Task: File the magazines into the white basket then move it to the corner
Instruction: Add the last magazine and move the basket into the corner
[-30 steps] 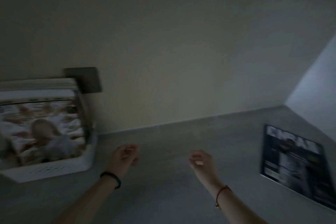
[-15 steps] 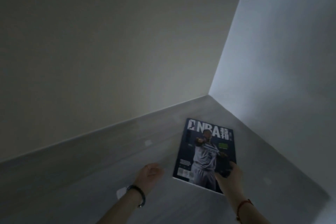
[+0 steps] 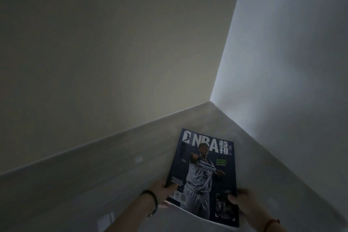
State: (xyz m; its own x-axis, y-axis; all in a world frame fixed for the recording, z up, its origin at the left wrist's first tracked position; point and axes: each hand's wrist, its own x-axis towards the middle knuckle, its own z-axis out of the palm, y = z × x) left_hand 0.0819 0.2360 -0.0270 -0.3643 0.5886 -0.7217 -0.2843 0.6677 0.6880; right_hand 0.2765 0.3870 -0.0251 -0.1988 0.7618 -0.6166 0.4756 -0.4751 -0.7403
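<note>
**Both hands on the basketball magazine near the corner**

The magazine (image 3: pixel 204 175) is held by both hands above a grey worktop (image 3: pixel 94 184), close to where two pale walls meet. Its dark cover faces up, showing large white "NBA" lettering at the top and a player in a light "WOLVES" jersey numbered 5. The far end of the magazine points towards the corner; its near edge is lifted, with the pale page edges showing along the bottom.

The left hand (image 3: pixel 163 191) is closed on the lower left edge, thumb lying on the cover and fingers tucked beneath. A dark bracelet (image 3: pixel 153 200) circles that wrist. The right hand (image 3: pixel 243 203) is closed on the lower right corner, thumb pressed on the cover. A thin red cord (image 3: pixel 270 223) sits on the right wrist.

The light is dim. The white basket is out of view.
</note>
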